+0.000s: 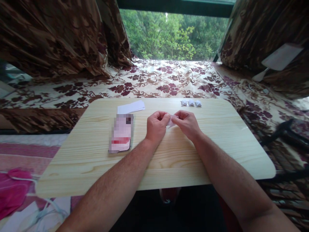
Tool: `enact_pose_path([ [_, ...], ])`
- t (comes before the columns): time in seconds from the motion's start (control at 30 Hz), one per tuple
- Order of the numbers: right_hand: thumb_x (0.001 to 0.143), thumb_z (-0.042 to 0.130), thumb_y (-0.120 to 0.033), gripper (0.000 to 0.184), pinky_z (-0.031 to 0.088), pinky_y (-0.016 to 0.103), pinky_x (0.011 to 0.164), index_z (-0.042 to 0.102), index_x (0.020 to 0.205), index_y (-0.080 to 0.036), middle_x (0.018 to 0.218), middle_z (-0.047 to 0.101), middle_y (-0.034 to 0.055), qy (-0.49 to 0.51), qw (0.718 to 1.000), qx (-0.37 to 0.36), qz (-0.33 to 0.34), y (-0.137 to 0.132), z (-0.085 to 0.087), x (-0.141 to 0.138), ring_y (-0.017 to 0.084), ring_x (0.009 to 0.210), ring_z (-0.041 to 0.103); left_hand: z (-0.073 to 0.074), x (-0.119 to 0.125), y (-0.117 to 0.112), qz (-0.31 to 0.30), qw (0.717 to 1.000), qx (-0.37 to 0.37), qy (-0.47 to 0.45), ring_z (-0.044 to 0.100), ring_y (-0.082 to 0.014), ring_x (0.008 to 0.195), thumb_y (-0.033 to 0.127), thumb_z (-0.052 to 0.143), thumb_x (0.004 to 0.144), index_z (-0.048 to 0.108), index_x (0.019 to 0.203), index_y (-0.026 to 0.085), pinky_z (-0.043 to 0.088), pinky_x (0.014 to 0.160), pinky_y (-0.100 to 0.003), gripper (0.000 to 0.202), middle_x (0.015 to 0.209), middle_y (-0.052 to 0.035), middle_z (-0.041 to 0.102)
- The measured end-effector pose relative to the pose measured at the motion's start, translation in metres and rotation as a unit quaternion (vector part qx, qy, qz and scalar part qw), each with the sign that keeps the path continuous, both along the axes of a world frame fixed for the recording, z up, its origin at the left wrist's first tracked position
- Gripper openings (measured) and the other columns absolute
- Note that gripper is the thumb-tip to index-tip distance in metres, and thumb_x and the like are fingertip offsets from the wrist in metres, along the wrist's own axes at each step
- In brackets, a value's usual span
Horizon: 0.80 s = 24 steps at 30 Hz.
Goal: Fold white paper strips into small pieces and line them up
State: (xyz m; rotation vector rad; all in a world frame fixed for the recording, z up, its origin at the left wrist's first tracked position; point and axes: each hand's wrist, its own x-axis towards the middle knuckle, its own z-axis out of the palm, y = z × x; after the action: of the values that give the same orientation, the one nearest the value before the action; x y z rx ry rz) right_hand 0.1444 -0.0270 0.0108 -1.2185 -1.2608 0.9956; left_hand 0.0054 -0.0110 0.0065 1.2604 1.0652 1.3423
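Observation:
Both my hands meet over the middle of a pale wooden table (169, 161). My left hand (156, 126) and my right hand (187, 123) each pinch a small piece of white paper (171, 122) held between them, just above the tabletop. Most of the paper is hidden by my fingers. Three small folded white paper pieces (191, 103) sit in a row near the table's far edge, beyond my right hand.
A phone (121, 133) lies flat to the left of my left hand, with white paper strips (131, 107) just beyond it. Floral cloth (156, 82) covers the ledge behind the table, and curtains (55, 38) hang on both sides of a window. Pink fabric (14, 190) lies lower left.

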Motion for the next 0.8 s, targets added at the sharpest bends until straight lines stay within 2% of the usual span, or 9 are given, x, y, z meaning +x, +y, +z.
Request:
enact_pose_path([
  [0.6,0.07,0.067,-0.024,0.01,0.032,0.024,0.051,0.062,0.063,-0.017,0.053,0.052,-0.0053,0.027,0.999,0.015,-0.014,0.0015,0.0015,0.0016,0.009,0.051,0.043,0.0009,0.0017,-0.0022,-0.01,1.0,0.004,0.015,0.051,-0.0095,0.056,0.033,0.074,0.074,0.068,0.073,0.015,0.041,0.052,-0.021,0.019,0.063,0.0017,0.062],
  [0.8,0.069,0.064,-0.024,0.009,0.032,0.024,0.048,0.063,0.064,-0.017,0.054,0.053,-0.0047,0.007,1.0,0.003,-0.016,-0.0005,0.0042,0.0011,0.009,0.051,0.044,-0.005,0.002,-0.0004,-0.022,1.0,0.002,0.016,0.049,-0.0094,0.055,0.033,0.072,0.074,0.068,0.072,0.015,0.039,0.052,-0.021,0.018,0.061,0.002,0.059],
])
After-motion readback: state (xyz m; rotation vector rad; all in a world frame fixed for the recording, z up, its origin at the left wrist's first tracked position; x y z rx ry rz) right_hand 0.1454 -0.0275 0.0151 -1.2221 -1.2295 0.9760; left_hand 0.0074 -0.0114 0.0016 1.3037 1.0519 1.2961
